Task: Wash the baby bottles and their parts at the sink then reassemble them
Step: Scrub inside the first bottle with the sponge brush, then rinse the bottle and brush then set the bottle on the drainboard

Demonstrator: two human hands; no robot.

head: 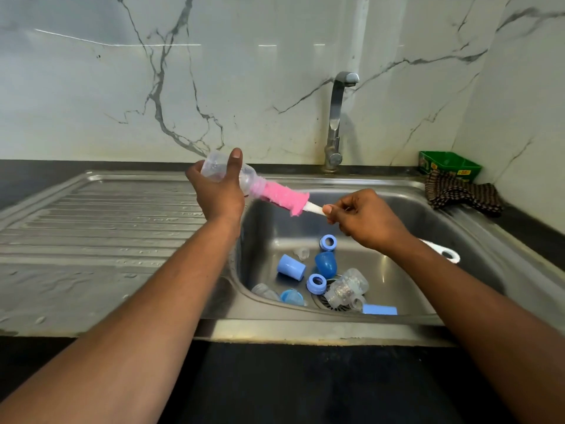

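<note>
My left hand (218,191) grips a clear baby bottle (248,178) held on its side above the sink's left rim, mouth pointing right. A pink sponge bottle brush (282,195) sticks partly into that mouth. My right hand (363,218) pinches the brush's white handle. Down in the basin (412,228) lie loose parts: two blue collar rings (327,242) (316,283), a blue cap (291,267), a dark blue dome cap (326,264), another clear bottle (347,287) over the drain, clear teats and a light blue flat piece (379,309).
A steel tap (336,117) stands behind the basin, no water running. The wet ribbed drainboard (107,228) stretches to the left. A green box (448,163) and a dark striped cloth (461,194) sit at the back right corner. A white looped object (444,252) lies on the right basin wall.
</note>
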